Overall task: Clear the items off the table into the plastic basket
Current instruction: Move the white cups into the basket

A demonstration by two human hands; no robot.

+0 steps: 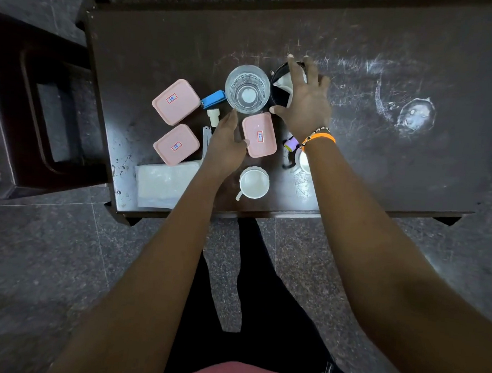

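Observation:
Three pink lidded boxes lie on the dark table (161, 45): one at back left (176, 101), one at front left (176, 144), one in the middle (259, 135). A clear glass (247, 89) stands behind them, beside a black bowl (280, 84) holding something white. My left hand (225, 145) lies with straight fingers between the glass and the middle pink box, its thumb touching that box's left edge. My right hand (306, 101) is spread over the black bowl's right side, fingers reaching past its far rim. A white cup (253, 183) stands near the front edge.
A blue object (213, 99), a small white cap (213, 116) and a thin metal piece (205, 138) lie left of my left hand. A white folded sheet (165, 183) sits at the front left. A purple item (291, 144) and a white object (303, 162) lie under my right wrist. A dark chair (43, 113) stands left.

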